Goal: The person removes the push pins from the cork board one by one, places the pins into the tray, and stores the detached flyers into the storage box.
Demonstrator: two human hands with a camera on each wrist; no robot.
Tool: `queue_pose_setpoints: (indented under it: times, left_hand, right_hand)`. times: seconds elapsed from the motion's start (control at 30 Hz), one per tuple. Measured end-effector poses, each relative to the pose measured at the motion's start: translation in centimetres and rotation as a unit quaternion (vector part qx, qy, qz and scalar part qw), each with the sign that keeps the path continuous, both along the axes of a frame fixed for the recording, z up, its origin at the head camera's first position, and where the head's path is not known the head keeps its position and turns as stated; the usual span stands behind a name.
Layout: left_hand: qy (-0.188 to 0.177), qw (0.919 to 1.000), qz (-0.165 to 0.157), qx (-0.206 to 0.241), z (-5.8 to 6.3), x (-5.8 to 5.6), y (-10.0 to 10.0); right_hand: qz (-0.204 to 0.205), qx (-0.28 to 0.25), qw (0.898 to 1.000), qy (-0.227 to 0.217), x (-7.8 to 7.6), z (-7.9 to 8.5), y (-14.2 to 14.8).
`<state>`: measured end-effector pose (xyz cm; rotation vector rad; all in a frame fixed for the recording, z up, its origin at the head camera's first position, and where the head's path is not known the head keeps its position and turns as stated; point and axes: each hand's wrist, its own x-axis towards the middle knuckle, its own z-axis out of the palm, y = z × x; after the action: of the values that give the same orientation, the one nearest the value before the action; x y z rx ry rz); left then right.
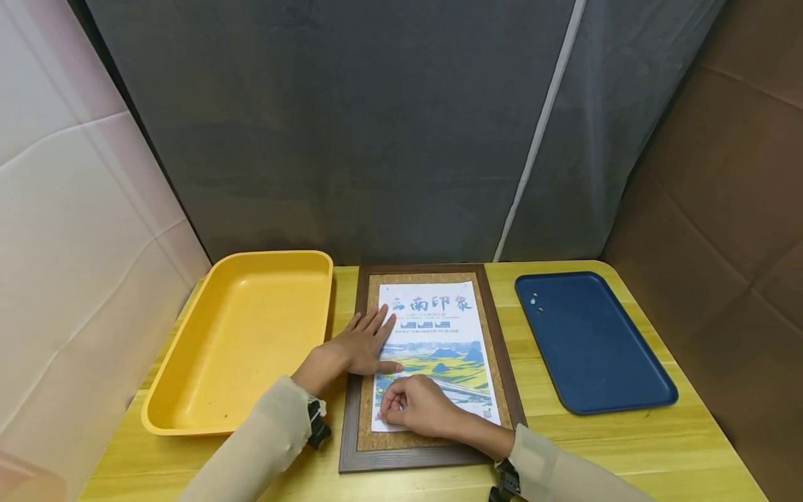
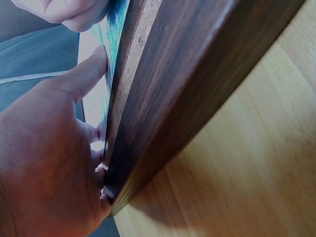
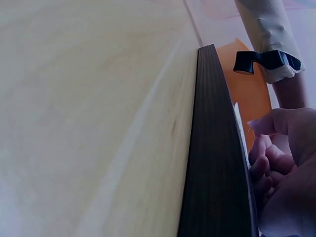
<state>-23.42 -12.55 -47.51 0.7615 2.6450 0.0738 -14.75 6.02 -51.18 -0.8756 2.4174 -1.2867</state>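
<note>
A printed poster (image 1: 433,328) with a landscape picture lies on a cork board (image 1: 366,440) in a dark wooden frame (image 1: 408,459). My left hand (image 1: 366,347) rests on the poster's left side, fingers spread and thumb stretched toward the picture. Near the poster's lower left part, my right hand (image 1: 417,406) has its fingers curled, with thumb and forefinger together. They pinch a small thumbtack (image 3: 250,126), whose thin point shows in the right wrist view. Small dots, like tacks, mark the poster's two top corners.
A deep yellow tray (image 1: 153,418) stands to the left of the framed board. On the right lies a shallow dark blue tray (image 1: 602,348) with several small tacks (image 1: 534,298) near its upper left corner. A grey curtain (image 1: 345,139) hangs behind the wooden table (image 1: 577,446).
</note>
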Motion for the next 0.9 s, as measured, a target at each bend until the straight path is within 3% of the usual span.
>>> queue_pose_setpoints:
  times: [0.5, 0.9]
  left_hand:
    - [-0.003, 1.0000, 0.004, 0.000, -0.2, -0.1, 0.0]
    - [-0.006, 0.9999, 0.007, -0.006, -0.2, -0.2, 0.0]
  right_hand:
    - [0.047, -0.039, 0.995, -0.081, -0.7, 0.3, 1.6]
    - [0.084, -0.036, 0.991, -0.098, -2.2, 1.1, 4.0]
